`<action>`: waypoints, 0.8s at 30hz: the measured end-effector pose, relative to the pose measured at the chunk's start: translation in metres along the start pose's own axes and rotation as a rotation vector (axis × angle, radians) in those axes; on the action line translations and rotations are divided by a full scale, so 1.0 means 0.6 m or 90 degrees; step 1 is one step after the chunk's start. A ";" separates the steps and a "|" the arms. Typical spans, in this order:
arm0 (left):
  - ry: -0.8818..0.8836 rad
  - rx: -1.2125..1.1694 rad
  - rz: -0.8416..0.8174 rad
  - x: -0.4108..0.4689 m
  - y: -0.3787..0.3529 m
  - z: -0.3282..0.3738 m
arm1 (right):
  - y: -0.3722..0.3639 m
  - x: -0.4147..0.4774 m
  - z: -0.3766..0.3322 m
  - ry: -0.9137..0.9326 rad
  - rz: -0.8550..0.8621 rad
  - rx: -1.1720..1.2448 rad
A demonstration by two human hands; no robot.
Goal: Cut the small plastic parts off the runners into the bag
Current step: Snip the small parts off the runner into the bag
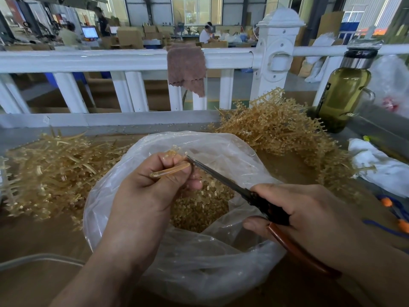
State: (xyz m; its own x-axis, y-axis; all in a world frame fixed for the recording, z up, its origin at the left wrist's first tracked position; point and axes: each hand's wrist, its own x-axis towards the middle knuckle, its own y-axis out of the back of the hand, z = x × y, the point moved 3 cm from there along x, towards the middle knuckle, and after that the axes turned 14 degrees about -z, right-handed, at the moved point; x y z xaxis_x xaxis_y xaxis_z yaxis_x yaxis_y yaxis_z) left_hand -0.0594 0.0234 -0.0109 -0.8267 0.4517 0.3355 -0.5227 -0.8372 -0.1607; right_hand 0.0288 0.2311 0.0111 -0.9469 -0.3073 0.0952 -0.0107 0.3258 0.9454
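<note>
My left hand pinches an amber plastic runner above the open clear plastic bag. Small tan cut parts fill the bottom of the bag. My right hand grips scissors with black and red-brown handles. Their blade tips meet the runner's far end beside my left fingertips. A few small parts still cling to that end.
A heap of bare runners lies at the left, and a heap of runners with parts at the back right. A green glass bottle, a white cloth and blue-orange tools stand at the right. A white railing runs behind.
</note>
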 end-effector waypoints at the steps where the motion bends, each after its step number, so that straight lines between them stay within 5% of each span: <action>1: 0.000 0.001 0.000 0.000 -0.001 0.001 | 0.000 0.000 0.000 0.000 -0.001 0.001; 17: 0.063 -0.097 0.002 -0.002 -0.004 -0.007 | -0.003 0.001 -0.001 -0.014 -0.014 -0.012; 24: 0.050 -0.023 0.050 -0.005 -0.008 -0.004 | -0.003 0.000 -0.003 -0.033 -0.029 -0.014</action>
State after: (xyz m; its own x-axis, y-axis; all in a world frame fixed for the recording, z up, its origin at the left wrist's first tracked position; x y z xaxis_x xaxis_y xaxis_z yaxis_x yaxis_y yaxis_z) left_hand -0.0549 0.0269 -0.0136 -0.8782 0.4097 0.2467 -0.4621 -0.8598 -0.2173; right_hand 0.0292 0.2289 0.0099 -0.9609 -0.2745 0.0368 -0.0470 0.2923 0.9552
